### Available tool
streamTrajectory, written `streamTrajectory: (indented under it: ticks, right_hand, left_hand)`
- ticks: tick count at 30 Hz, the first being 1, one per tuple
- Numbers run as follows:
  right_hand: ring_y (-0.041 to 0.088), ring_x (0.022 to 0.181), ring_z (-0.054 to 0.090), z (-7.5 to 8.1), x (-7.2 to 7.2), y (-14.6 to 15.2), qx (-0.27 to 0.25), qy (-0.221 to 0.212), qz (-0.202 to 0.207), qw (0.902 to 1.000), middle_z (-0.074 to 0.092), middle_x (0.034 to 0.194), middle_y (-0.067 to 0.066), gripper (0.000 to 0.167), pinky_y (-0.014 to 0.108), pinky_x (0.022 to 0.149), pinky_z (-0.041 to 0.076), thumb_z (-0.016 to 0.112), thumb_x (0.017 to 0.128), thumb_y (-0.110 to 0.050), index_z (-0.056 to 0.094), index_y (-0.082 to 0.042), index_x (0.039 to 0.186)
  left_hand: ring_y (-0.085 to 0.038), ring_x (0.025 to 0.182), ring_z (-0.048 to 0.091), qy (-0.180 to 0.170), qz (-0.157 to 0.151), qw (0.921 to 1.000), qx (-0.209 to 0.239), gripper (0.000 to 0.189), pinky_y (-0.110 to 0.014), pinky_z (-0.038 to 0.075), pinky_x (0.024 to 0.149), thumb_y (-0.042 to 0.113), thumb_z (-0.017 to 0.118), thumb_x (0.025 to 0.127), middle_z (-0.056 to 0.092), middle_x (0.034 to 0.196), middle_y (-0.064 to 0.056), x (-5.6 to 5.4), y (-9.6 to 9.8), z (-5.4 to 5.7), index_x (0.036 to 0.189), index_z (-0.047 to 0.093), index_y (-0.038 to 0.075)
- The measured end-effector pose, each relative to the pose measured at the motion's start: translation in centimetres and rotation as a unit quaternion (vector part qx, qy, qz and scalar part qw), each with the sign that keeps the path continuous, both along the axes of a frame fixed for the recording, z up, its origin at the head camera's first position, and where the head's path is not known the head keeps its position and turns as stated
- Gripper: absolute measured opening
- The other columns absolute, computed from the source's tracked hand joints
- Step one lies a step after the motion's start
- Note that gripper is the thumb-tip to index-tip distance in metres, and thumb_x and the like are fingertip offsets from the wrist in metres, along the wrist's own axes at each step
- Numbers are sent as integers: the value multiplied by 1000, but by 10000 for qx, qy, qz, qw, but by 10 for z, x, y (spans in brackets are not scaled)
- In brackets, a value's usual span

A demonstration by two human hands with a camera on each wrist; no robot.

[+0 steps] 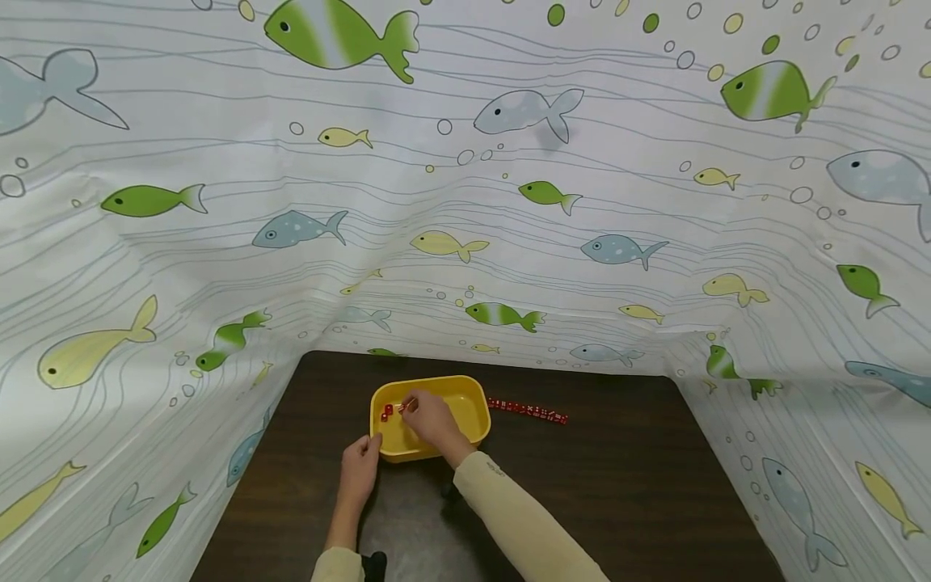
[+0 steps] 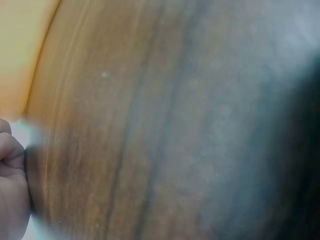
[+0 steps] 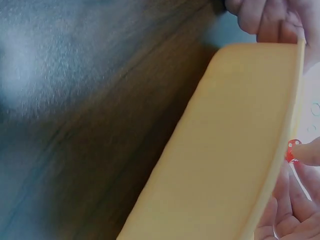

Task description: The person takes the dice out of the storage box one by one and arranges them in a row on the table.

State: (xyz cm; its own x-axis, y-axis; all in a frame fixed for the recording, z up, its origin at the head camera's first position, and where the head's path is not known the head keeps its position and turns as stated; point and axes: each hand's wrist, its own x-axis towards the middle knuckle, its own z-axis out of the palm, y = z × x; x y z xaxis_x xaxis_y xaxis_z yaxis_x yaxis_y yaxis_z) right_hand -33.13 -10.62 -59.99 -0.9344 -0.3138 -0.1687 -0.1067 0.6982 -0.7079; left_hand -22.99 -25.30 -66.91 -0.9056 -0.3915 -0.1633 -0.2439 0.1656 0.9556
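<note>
A shallow yellow tray [image 1: 407,455] stands on the dark table. My left hand [image 1: 360,465] grips its near left corner; the right wrist view shows those fingers [image 3: 272,22] curled against the tray's end wall. Over the inside of the tray, my right hand [image 1: 434,422] pinches a red die [image 3: 290,151] with white dots between thumb and fingers. A few more red dice [image 1: 386,412] lie at the left end of the tray floor. The left wrist view catches only part of the left hand [image 2: 11,185] beside the tray's wall [image 2: 22,55].
A line of several red dice [image 1: 528,411] runs along the table from the tray's right side, slanting slightly toward me. Dark wood-grain tabletop [image 1: 625,485] extends to the right. White sheeting printed with fish [image 1: 502,315] rises behind and on both sides.
</note>
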Motion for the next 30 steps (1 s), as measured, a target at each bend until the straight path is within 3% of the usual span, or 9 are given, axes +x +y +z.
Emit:
streamTrajectory:
  ticks: [9, 19, 30]
  right_hand:
    - [14, 88, 63, 7, -4, 26, -365, 207, -4, 9991, 74, 108, 0, 18, 37, 90, 61, 75, 100, -21, 74, -16, 117]
    - [13, 84, 60, 11, -11, 54, -605, 884, -380, 9935, 74, 107, -1, 15, 32, 83, 58, 72, 101, -18, 75, -17, 116]
    - [17, 87, 60, 17, -10, 77, -886, 941, -831, 9881, 75, 106, 2, 20, 37, 86, 58, 75, 99, -18, 76, -16, 119]
  left_hand:
    - [-15, 63, 38, -60, -8, 10000, -33, 48, -29, 32, 61, 42, 55, 112, 37, 68, 4, 1, 2, 1, 75, 42, 14]
    - [-16, 63, 38, -1, 1, 10000, -10, 49, -29, 32, 61, 43, 55, 112, 37, 67, 4, 1, 1, 2, 75, 42, 13]
    - [-15, 62, 38, 46, 10, 10000, -51, 49, -29, 32, 60, 43, 55, 112, 36, 68, 3, 1, 0, 0, 75, 42, 14]
